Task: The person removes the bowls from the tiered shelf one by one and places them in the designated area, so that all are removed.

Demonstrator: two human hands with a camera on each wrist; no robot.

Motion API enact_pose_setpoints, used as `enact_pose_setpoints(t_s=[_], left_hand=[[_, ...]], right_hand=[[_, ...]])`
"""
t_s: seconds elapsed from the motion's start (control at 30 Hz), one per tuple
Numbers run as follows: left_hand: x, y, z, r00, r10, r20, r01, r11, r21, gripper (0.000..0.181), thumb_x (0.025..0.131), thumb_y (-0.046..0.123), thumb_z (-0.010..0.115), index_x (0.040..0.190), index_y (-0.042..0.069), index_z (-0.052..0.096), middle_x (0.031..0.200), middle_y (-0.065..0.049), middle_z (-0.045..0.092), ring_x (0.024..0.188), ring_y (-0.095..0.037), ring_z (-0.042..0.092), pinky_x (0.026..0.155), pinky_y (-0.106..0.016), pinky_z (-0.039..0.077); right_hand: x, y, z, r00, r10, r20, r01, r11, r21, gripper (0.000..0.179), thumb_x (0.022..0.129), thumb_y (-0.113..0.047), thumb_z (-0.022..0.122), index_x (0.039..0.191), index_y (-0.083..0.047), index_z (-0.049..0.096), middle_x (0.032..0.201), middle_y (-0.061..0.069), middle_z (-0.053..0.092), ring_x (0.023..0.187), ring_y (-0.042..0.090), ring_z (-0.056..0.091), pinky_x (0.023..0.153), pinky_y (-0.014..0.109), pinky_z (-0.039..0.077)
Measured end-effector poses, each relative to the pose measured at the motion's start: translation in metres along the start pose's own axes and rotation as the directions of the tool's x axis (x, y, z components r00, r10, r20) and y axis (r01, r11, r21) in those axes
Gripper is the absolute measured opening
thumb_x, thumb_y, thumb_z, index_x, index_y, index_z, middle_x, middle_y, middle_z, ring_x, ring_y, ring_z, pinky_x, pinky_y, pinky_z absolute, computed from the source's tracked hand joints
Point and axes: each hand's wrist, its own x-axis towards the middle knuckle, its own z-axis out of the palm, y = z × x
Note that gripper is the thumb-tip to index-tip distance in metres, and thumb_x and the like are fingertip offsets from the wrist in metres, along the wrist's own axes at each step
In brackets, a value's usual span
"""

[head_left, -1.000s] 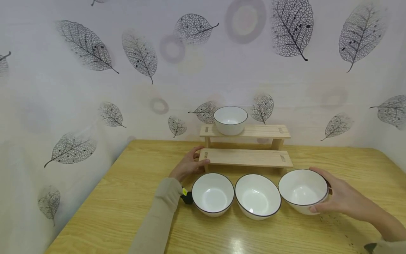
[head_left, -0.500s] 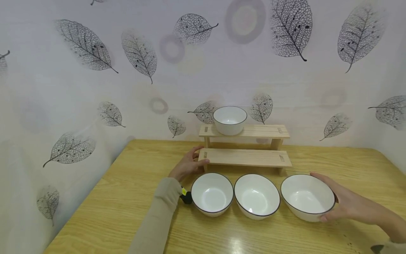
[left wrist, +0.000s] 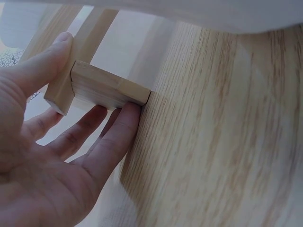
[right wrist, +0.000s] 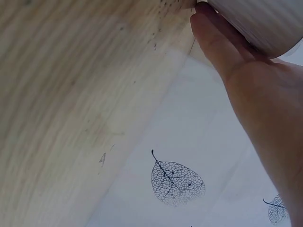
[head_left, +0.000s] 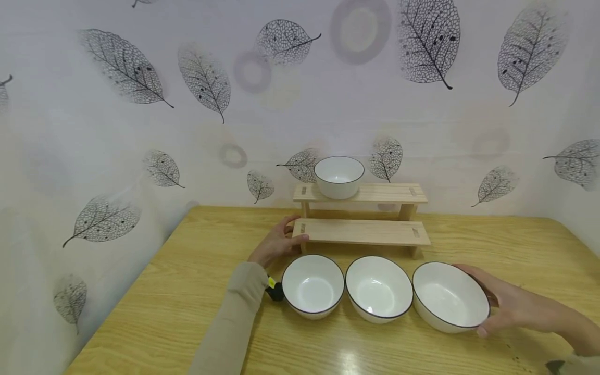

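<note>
My left hand [head_left: 277, 245] grips the left end of a two-tier wooden shelf [head_left: 361, 232]. The left wrist view shows its thumb [left wrist: 59, 47] on the board and its fingers against the leg [left wrist: 109, 85]. On the right, a white bowl with a dark rim [head_left: 451, 297] is held by my right hand [head_left: 513, 304], thumb at the near side and fingers around the far side. Its rim is right beside that of the middle bowl [head_left: 379, 286]. A third matching bowl [head_left: 313, 286] stands left of it. In the right wrist view only part of the held bowl [right wrist: 265, 23] shows.
Another white bowl [head_left: 339, 179] stands on the upper tier, left of its middle. Leaf-patterned cloth [head_left: 281, 104] covers the wall behind the wooden table [head_left: 178, 291]. A black strap with a yellow mark [head_left: 274, 289] sits at my left wrist, close to the left bowl.
My right hand has brought its bowl nearer the front edge, first a little right, then back left beside the middle bowl. The left hand and the shelf stay put.
</note>
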Motion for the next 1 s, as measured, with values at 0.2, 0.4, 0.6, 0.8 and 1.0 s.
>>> enact_pose_setpoints(t_s=[0.2,0.4,0.6,0.8,1.0], left_hand=[[0.001,0.0,-0.002,1.0,-0.001,0.005,0.001,0.999,-0.035,0.07,0.098,0.004,0.067,0.158,0.011,0.031,0.142,-0.029,0.047,0.121,-0.041,0.057,0.095,-0.05,0.054],[0.0,-0.002,-0.005,1.0,0.001,0.0,-0.001,1.0,-0.008,0.069,0.098,0.006,0.068,0.158,0.012,0.033,0.142,-0.028,0.048,0.117,-0.038,0.059,0.092,-0.047,0.056],[0.0,-0.002,-0.002,1.0,0.009,0.005,-0.009,1.0,-0.013,0.069,0.098,0.007,0.068,0.157,0.011,0.033,0.14,-0.028,0.049,0.115,-0.036,0.06,0.092,-0.046,0.056],[0.001,0.001,0.001,1.0,0.007,-0.006,-0.007,1.0,-0.014,0.069,0.097,0.005,0.069,0.157,0.01,0.035,0.139,-0.028,0.05,0.113,-0.035,0.061,0.09,-0.045,0.057],[0.001,0.0,0.001,1.0,0.009,-0.01,-0.009,1.0,-0.005,0.068,0.097,0.006,0.069,0.156,0.01,0.035,0.138,-0.028,0.05,0.113,-0.035,0.06,0.091,-0.046,0.056]], right_hand=[[0.003,-0.001,-0.001,0.999,0.036,0.022,-0.037,0.999,0.037,0.097,0.079,-0.003,0.071,0.16,-0.013,0.02,0.146,-0.005,0.044,0.12,0.01,0.051,0.084,0.026,0.051],[0.009,-0.002,0.002,0.999,-0.004,0.033,0.002,0.999,0.05,0.095,0.079,-0.003,0.07,0.16,-0.01,0.021,0.147,-0.004,0.045,0.121,0.01,0.052,0.086,0.025,0.051],[0.009,0.003,-0.009,0.996,0.008,0.087,-0.014,0.998,0.068,0.099,0.086,-0.003,0.071,0.163,-0.015,0.011,0.151,-0.02,0.038,0.127,-0.001,0.044,0.088,0.024,0.05],[0.026,-0.014,-0.032,1.0,0.0,-0.024,-0.003,0.992,-0.13,0.086,0.095,0.006,0.061,0.163,-0.019,0.014,0.153,-0.004,0.043,0.124,-0.01,0.043,0.086,0.021,0.051],[0.059,-0.056,-0.045,0.972,0.121,-0.203,-0.181,0.934,-0.309,0.067,0.103,-0.01,0.058,0.152,0.014,0.019,0.143,0.04,0.039,0.128,0.049,0.047,0.088,0.038,0.053]])
